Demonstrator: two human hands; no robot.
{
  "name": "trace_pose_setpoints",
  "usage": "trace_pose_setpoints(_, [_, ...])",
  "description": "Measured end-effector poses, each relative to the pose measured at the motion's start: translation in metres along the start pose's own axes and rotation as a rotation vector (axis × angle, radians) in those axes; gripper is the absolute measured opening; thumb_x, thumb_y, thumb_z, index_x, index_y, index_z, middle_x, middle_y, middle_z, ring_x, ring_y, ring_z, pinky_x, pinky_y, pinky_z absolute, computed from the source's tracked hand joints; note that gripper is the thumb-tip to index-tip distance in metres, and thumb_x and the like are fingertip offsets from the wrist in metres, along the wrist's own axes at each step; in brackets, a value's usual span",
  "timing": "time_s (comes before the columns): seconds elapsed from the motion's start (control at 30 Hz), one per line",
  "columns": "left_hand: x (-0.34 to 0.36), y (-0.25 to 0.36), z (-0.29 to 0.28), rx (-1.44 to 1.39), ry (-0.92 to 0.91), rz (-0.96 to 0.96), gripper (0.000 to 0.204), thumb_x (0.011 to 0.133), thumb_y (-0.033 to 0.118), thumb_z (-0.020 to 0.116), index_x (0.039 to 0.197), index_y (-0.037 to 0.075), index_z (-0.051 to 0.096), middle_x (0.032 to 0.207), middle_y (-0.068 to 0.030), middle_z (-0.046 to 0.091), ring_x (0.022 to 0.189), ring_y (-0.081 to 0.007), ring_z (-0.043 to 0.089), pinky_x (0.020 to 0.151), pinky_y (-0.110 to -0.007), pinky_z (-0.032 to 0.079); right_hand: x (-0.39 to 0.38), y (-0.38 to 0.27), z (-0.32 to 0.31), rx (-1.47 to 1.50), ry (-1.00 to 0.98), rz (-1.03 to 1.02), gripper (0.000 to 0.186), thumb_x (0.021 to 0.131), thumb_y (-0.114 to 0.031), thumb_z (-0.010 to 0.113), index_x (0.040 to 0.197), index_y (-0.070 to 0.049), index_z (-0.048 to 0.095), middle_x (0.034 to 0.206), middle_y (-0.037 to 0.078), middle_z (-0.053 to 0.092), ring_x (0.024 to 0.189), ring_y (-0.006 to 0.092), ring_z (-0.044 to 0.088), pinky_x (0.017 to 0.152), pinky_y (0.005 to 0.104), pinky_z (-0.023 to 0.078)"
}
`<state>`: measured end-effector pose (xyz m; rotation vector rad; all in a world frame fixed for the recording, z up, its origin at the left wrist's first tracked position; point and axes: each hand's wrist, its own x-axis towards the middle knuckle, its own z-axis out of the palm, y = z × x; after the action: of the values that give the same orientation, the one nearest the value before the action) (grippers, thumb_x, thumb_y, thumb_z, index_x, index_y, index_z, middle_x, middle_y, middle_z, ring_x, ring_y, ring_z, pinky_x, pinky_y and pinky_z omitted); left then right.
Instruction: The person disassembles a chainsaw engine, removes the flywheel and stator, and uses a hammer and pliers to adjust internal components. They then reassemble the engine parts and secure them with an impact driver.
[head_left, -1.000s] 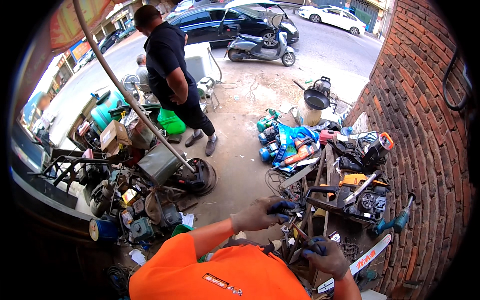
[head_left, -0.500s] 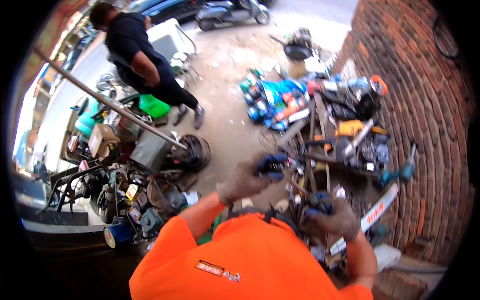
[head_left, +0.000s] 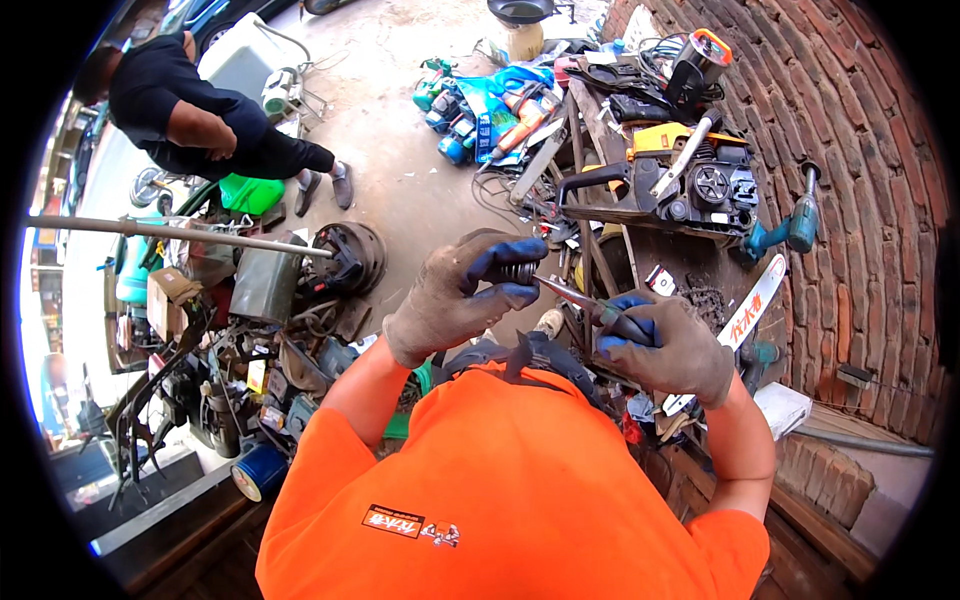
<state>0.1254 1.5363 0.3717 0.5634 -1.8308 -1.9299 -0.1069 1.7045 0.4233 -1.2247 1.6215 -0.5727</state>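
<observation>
My left hand (head_left: 447, 292), in a grey-brown glove with blue fingertips, pinches a small dark ribbed part (head_left: 518, 271) that looks like a coil spring. A matching glove covers my right hand (head_left: 668, 345), whose fingers are wrapped round a pointed hand tool (head_left: 572, 294) with a tapered metal shank and a dark handle. The tool's tip reaches the side of the ribbed part; I cannot tell whether they touch. Both hands are held up in front of my orange shirt.
At right, a partly dismantled machine (head_left: 700, 180) sits on a cluttered bench beside a brick wall (head_left: 850, 200). Below it lies a white chainsaw bar (head_left: 755, 305). A teal power tool (head_left: 800, 225) stands near the wall. Scrap machinery (head_left: 265, 275) and a person (head_left: 200, 105) are at left.
My hands have come up away from my body, and the pointed tool now shows plainly at the ribbed part. My view has shifted, so the surroundings sit differently; the person still stands at left.
</observation>
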Motion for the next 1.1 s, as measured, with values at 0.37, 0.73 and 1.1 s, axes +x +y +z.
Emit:
trace_pose_setpoints(0.37, [0.007,0.010,0.006,0.249,-0.079,0.051,0.041,0.088,0.002,0.078,0.126,-0.006,0.065,0.110,-0.0101,0.070,0.092,-0.0133,0.070,0.081,-0.027,0.059,-0.011,0.012,0.002,-0.233,0.087,-0.123,0.022,0.084,-0.022,0.073,0.089,-0.001,0.070,0.089,0.021,0.062,0.078,0.0398,0.063,0.069,0.0467,0.051])
trace_pose_setpoints(0.73, [0.022,0.001,0.024,-0.198,-0.076,-0.416,0.037,0.088,-0.002,0.070,0.124,-0.009,0.063,0.097,-0.0121,0.071,0.084,-0.0183,0.072,0.075,-0.030,0.060,-0.033,0.028,0.019,-0.624,0.353,-0.197,0.027,0.086,-0.030,0.073,0.092,-0.004,0.073,0.103,0.017,0.065,0.096,0.0349,0.067,0.083,0.0459,0.054])
trace_pose_setpoints(1.1, [0.093,-0.129,0.142,0.194,-0.466,-0.287,0.051,0.093,0.008,0.071,0.141,0.004,0.056,0.114,-0.0046,0.067,0.082,-0.0084,0.062,0.064,-0.023,0.050,-0.095,0.139,0.047,-0.167,0.398,0.545,0.035,0.092,-0.037,0.063,0.102,-0.004,0.070,0.101,0.020,0.066,0.101,0.0409,0.064,0.089,0.0480,0.051])
